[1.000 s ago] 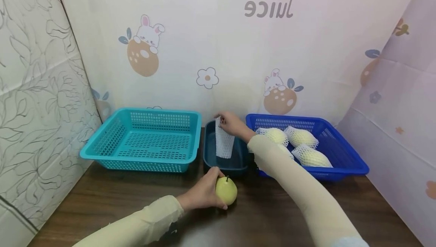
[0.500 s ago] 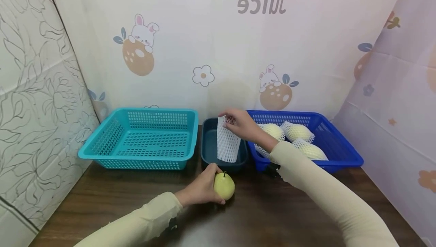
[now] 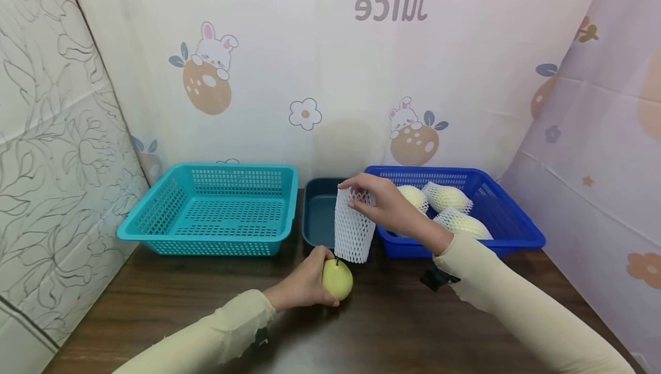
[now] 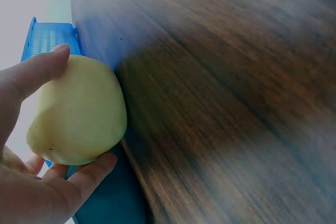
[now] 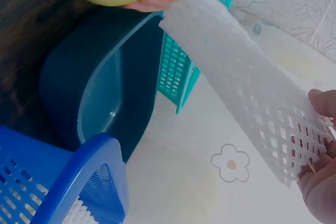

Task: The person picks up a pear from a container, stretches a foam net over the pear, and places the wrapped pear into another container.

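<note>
A yellow-green pear (image 3: 338, 280) stands on the table, stem up, and my left hand (image 3: 303, 282) grips it from the left side. In the left wrist view, thumb and fingers wrap around the pear (image 4: 84, 108). My right hand (image 3: 384, 202) pinches the upper end of a white foam net sleeve (image 3: 353, 230), which hangs down just behind the pear. The right wrist view shows the sleeve's (image 5: 236, 77) lower end close to the pear's stem; whether they touch I cannot tell. Behind the sleeve stands a dark teal tub (image 3: 318, 213).
A turquoise basket (image 3: 206, 240) stands at the back left. At the back right is a blue basket (image 3: 508, 207) with several net-wrapped pears (image 3: 448, 198). A patterned curtain (image 3: 258, 76) rises behind them. The brown wooden table (image 3: 403, 328) spreads in front.
My right hand has brought the foam net sleeve out of the tub, toward me and slightly right, down near the pear. The left hand keeps its grip on the pear.
</note>
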A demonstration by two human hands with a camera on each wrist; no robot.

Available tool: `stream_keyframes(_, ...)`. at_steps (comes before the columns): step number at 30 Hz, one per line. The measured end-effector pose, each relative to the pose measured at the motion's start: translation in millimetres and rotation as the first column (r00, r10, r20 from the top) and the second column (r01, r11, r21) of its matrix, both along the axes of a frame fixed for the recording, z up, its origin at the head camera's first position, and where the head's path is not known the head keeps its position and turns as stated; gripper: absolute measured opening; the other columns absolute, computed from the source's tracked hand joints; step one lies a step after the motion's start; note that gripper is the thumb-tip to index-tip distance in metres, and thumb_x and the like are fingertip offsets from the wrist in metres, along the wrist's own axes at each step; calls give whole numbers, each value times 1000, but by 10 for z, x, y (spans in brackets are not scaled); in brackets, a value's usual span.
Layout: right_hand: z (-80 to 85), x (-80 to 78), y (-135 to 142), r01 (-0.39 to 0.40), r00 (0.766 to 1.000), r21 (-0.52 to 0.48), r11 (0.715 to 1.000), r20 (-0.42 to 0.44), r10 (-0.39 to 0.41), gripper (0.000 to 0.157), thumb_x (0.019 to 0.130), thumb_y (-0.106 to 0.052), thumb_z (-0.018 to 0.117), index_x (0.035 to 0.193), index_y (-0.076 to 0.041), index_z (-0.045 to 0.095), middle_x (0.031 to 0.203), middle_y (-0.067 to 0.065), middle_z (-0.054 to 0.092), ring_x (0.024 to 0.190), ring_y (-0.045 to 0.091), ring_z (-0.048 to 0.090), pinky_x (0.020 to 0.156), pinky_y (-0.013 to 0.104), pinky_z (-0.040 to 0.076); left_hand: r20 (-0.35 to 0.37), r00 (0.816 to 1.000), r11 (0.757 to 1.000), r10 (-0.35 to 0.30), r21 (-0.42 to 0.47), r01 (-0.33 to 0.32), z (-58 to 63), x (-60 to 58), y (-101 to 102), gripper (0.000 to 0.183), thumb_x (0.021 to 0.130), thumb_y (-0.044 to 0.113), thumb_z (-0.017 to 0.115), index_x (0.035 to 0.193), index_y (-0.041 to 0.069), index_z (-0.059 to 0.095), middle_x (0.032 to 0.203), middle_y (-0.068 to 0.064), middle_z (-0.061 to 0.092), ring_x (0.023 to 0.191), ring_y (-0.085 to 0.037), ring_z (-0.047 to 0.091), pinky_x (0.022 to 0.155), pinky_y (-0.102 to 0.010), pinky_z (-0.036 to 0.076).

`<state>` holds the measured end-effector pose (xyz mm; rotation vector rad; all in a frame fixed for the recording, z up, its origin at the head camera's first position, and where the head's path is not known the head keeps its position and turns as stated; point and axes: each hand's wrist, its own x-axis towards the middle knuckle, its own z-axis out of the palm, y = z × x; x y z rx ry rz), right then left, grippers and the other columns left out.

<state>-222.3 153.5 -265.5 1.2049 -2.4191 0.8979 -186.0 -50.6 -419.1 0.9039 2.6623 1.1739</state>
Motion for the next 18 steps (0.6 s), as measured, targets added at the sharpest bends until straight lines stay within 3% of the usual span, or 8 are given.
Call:
stream_keyframes(6,51,82,13,-26,997,-20,999,-67,25,32,84,3,69,115,-3,65,100,5,64,83,13,54,72,30,49,16,1000,1000,0,-12,0,21,-2,-6,80,57,24,92,116,9,40,105,-1,45,92,-15,49,77,-28,46)
stream_keyframes(10,76,121,15,-41,996,-46,998,-86,37,33,83,3,70,115,-3,65,102,5,65,85,13,55,74,30,50,54,999,999,0,-46,2,54,6,-34,87,60,36,90,125,8,39,110,-1,45,97,-15,46,80,-31,45)
stream_keyframes(14,92,151,21,-62,995,-79,995,-80,55,34,84,2,70,116,-4,64,107,6,65,88,14,57,77,30,50,155,988,997,-29,-61,39,242,0,-127,100,62,48,85,138,9,34,126,-4,43,112,-19,41,91,-39,41)
stream_keyframes(18,101,159,19,-125,990,-94,988,-79,118,36,83,3,70,117,-4,63,110,7,64,92,17,58,80,31,50,298,949,994,-99,74,80,525,-58,-271,90,71,36,80,142,6,34,139,-10,38,127,-28,35,100,-46,35)
